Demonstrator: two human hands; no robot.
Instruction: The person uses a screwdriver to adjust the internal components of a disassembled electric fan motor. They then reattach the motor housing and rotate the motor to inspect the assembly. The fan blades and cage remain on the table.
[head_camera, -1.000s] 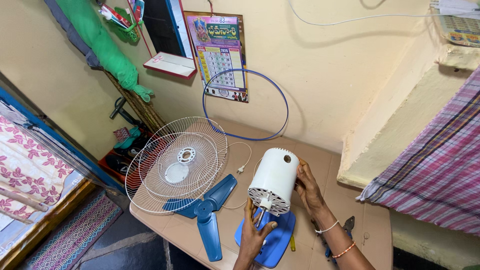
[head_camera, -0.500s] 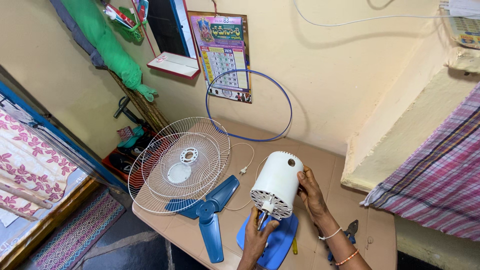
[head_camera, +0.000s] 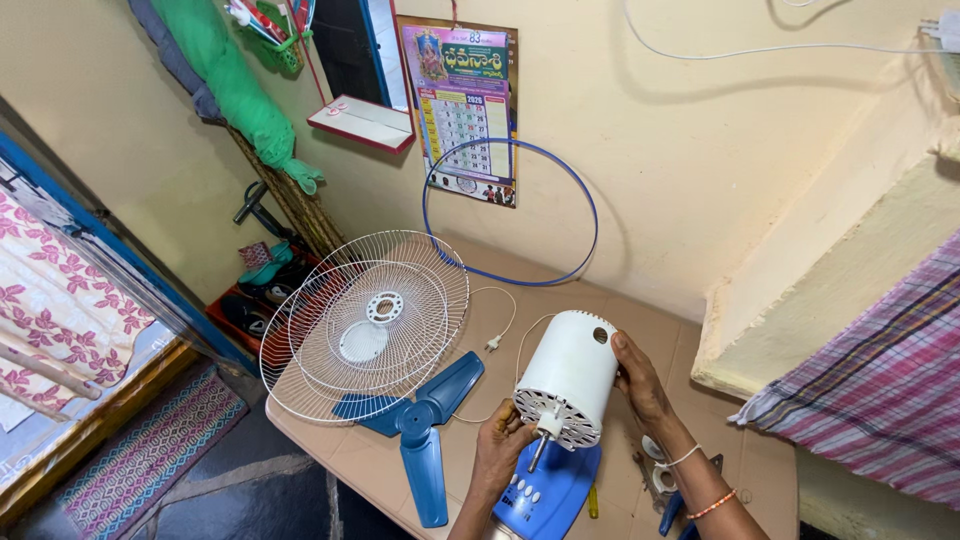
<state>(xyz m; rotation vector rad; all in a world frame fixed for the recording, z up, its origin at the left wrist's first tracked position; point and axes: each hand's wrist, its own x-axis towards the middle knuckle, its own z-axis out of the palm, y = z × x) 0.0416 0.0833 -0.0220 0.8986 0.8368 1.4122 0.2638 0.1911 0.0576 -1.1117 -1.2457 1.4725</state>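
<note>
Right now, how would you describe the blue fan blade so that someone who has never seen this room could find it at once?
Look at the tan table against the yellow wall. On its near left part lie two white wire fan guards; the blue fan blade lies flat beside them, partly under their rim. Unlike the thin blue ring leaning on the wall, it has three broad paddles around a hub.

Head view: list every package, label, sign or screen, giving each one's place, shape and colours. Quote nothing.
Wall calendar: hangs on the cream wall above the table, tall rectangle, green and red top with a picture, pale date grid below.
Control panel: on the blue fan base beneath the hands, small white buttons.
</note>
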